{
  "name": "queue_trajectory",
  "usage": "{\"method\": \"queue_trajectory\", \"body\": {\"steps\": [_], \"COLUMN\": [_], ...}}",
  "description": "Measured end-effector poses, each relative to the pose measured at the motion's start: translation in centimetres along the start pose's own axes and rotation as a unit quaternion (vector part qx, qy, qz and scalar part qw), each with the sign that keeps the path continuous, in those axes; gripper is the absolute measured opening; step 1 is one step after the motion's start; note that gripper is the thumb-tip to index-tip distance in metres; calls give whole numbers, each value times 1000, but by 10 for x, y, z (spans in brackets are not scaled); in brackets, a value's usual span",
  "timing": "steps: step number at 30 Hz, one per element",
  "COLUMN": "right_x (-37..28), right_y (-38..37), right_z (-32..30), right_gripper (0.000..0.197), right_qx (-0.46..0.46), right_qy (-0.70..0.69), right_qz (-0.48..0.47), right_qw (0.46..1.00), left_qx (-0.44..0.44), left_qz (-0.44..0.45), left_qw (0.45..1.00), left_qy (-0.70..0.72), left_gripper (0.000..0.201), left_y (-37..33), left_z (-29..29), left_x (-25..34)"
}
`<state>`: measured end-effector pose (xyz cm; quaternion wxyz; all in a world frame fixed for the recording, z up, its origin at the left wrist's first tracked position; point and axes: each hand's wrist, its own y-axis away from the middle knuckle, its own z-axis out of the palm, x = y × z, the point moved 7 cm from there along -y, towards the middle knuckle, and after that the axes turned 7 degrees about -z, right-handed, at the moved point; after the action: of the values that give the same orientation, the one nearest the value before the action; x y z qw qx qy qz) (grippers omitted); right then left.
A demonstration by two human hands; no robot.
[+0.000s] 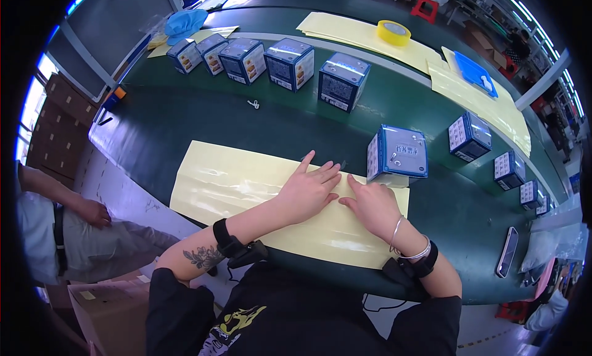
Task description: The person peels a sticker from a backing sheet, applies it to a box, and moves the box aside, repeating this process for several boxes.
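Observation:
A long yellow glossy sheet (216, 177) lies on the dark green table in front of me, with shiny patches across its surface. My left hand (311, 192) rests on its middle, palm down, fingers spread and pointing to the upper right. Close beside it, my right hand (374, 207) lies on the sheet with thumb and index finger apart and the other fingers partly hidden. I cannot make out anything between the fingers of either hand. Just beyond my right hand, a blue and white box (399, 151) stands at the sheet's far edge.
Several similar boxes (290, 63) line the far side; more boxes (470, 137) stand at right. Behind are yellow sheets (345, 32), a tape roll (393, 33) and a blue tray (475, 74). A phone (507, 252) lies at right. Another person (68, 220) is at left.

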<state>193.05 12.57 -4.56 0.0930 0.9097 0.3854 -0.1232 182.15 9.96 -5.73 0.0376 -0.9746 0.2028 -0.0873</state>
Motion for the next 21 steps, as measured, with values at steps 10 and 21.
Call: {"method": "queue_trajectory", "body": {"steps": [10, 21], "right_x": [9, 10], "right_y": [4, 10], "right_z": [-3, -5], "right_gripper": [36, 28], "right_qx": [53, 89], "right_qy": [-36, -28], "right_qz": [-18, -32], "right_qw": [998, 995], "left_qx": [50, 167], "left_qz": [-13, 53], "left_qw": [998, 984], "left_qy": [44, -24], "left_gripper": [27, 13], "left_y": [-6, 4], "left_z": [-9, -20], "left_x": [10, 35]}}
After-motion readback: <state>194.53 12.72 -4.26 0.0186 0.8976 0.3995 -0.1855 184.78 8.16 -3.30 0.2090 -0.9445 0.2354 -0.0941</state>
